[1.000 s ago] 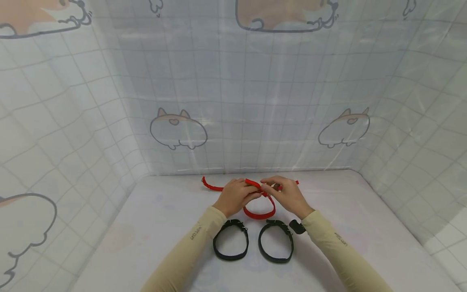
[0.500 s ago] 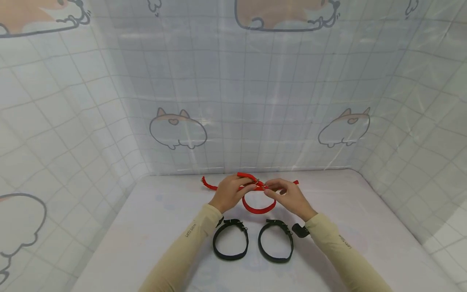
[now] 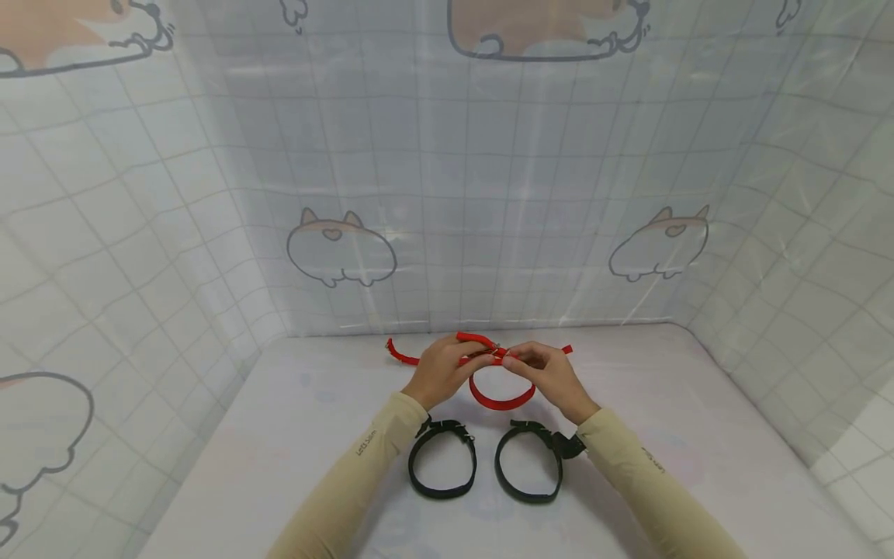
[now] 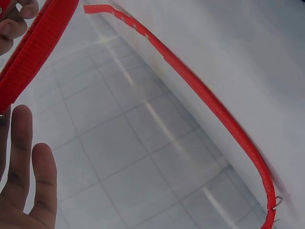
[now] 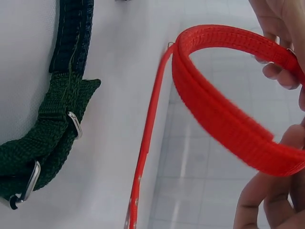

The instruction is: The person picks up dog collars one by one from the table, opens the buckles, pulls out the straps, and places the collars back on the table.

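Both hands hold a red dog collar formed into a loop, raised near the back of the table. My left hand pinches it on the left of the buckle area, where a free strap end sticks up above the fingers. From the other side, my right hand pinches the strap with thumb and fingers. Metal fittings glint between the hands, partly hidden by fingertips. The padded band of the loop shows large in the right wrist view. Behind the hands lies a second red collar, unbuckled and stretched out, with metal eyelets near one end.
Two dark green collars, each a buckled loop, lie nearer on the white table: one at left, one at right. A grid-patterned curtain rises behind the table and along both sides.
The collar's free strap end has shifted left and up, and the loop has risen slightly. My left hand moved a little left, while the right thumb closed in on the strap.
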A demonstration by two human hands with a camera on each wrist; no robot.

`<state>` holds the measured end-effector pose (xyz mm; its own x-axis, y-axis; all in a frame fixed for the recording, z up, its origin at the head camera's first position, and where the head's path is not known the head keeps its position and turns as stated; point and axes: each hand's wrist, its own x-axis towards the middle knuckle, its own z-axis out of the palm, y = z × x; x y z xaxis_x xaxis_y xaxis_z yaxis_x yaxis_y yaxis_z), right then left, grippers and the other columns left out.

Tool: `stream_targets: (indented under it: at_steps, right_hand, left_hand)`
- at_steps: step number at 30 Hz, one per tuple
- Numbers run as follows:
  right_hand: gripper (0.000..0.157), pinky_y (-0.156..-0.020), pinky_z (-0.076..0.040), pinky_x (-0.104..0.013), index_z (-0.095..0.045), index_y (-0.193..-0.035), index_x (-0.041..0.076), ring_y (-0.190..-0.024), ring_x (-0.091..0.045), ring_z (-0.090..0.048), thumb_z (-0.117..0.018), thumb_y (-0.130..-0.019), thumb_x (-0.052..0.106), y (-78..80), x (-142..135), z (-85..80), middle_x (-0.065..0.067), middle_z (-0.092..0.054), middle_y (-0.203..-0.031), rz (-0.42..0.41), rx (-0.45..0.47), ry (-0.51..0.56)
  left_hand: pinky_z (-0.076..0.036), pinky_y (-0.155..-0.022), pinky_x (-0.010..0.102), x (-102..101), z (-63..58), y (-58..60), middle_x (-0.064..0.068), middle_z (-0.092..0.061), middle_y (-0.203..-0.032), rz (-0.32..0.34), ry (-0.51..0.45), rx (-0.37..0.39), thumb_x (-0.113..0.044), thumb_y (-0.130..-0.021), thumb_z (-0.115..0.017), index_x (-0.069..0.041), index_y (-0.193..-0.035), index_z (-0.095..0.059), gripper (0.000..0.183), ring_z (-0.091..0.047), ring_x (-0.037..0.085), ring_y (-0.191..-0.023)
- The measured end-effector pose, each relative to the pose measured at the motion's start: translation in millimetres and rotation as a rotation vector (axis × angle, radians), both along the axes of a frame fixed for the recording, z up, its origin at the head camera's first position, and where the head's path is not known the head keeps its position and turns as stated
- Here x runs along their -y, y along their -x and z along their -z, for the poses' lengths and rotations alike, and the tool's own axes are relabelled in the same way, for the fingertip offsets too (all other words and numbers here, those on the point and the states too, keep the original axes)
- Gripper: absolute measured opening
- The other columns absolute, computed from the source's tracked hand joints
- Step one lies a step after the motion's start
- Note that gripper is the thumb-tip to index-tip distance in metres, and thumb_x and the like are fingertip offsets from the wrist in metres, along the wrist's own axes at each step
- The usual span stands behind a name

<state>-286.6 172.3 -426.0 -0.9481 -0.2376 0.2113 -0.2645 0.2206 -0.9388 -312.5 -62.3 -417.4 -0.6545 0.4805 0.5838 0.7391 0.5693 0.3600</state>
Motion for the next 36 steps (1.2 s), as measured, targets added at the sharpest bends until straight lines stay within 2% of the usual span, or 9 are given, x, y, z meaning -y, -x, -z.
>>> stream_targets:
  at_steps: [6,10,12,16,23,28,33,36]
  right_hand:
    - [0.026,-0.095,-0.050,-0.048,-0.073,-0.115,0.017,-0.106,-0.030,-0.067,-0.074,-0.094,0.034,0.3,-1.9,0.4,-0.011,-0.072,-0.109,-0.025,-0.012,0.012]
    - [0.028,-0.089,-0.049,-0.048,-0.072,-0.119,0.020,-0.100,-0.033,-0.064,-0.073,-0.096,0.035,1.1,-5.2,1.8,-0.015,-0.069,-0.107,-0.046,-0.018,-0.018]
    - [0.029,-0.084,-0.049,-0.045,-0.071,-0.121,0.021,-0.096,-0.035,-0.062,-0.071,-0.096,0.036,1.7,-6.9,2.4,-0.016,-0.067,-0.102,-0.061,-0.020,-0.039]
    - [0.029,-0.078,-0.050,-0.040,-0.069,-0.123,0.022,-0.091,-0.037,-0.062,-0.070,-0.097,0.036,2.0,-7.9,2.2,-0.011,-0.067,-0.097,-0.084,-0.026,-0.071]
    - [0.026,-0.081,-0.052,-0.042,-0.072,-0.111,0.019,-0.091,-0.031,-0.064,-0.074,-0.094,0.038,-1.1,0.8,-0.3,-0.006,-0.070,-0.103,-0.022,-0.033,-0.077]
    - [0.023,-0.076,-0.050,-0.041,-0.072,-0.112,0.021,-0.088,-0.038,-0.060,-0.074,-0.094,0.036,0.5,0.6,2.1,-0.007,-0.067,-0.094,-0.028,-0.032,-0.059]
    - [0.025,-0.071,-0.047,-0.035,-0.069,-0.119,0.023,-0.089,-0.049,-0.056,-0.071,-0.097,0.034,2.3,-2.9,3.5,-0.015,-0.063,-0.089,-0.082,-0.022,-0.058]
    - [0.027,-0.071,-0.045,-0.037,-0.067,-0.123,0.024,-0.088,-0.050,-0.056,-0.069,-0.098,0.033,2.7,-4.4,4.6,-0.016,-0.061,-0.088,-0.106,-0.016,-0.066]
  left_hand:
    - [-0.052,-0.073,0.025,0.9,-0.6,0.1,-0.009,-0.073,-0.097,0.001,-0.008,0.007,-0.040,-0.095,-0.071,-0.019,-0.111,-0.079,0.027,-0.060,0.009,-0.086]
    - [-0.050,-0.068,0.024,1.9,0.4,0.5,-0.009,-0.072,-0.094,-0.010,-0.008,0.006,-0.040,-0.095,-0.071,-0.019,-0.109,-0.080,0.028,-0.058,0.008,-0.082]
    - [-0.049,-0.066,0.023,2.6,0.8,0.7,-0.009,-0.071,-0.092,-0.018,-0.001,0.005,-0.041,-0.094,-0.072,-0.019,-0.110,-0.080,0.028,-0.055,0.008,-0.080]
    - [-0.047,-0.062,0.023,4.1,1.7,0.6,-0.010,-0.067,-0.090,-0.031,0.010,0.014,-0.043,-0.094,-0.071,-0.019,-0.111,-0.080,0.030,-0.052,0.007,-0.076]
    - [-0.049,-0.066,0.025,2.9,2.3,-2.5,-0.008,-0.066,-0.093,-0.024,-0.003,0.044,-0.036,-0.094,-0.074,-0.019,-0.112,-0.080,0.025,-0.053,0.009,-0.081]
    - [-0.048,-0.064,0.024,3.1,3.6,-1.4,-0.008,-0.066,-0.091,-0.015,-0.005,0.028,-0.035,-0.093,-0.075,-0.018,-0.110,-0.080,0.025,-0.053,0.009,-0.079]
    - [-0.049,-0.064,0.023,5.1,4.5,0.9,-0.008,-0.067,-0.091,0.009,-0.014,0.012,-0.036,-0.093,-0.075,-0.017,-0.109,-0.080,0.025,-0.055,0.009,-0.078]
    - [-0.051,-0.067,0.023,6.4,4.3,1.5,-0.008,-0.069,-0.096,0.018,-0.021,0.011,-0.038,-0.094,-0.073,-0.017,-0.109,-0.080,0.026,-0.058,0.008,-0.082]
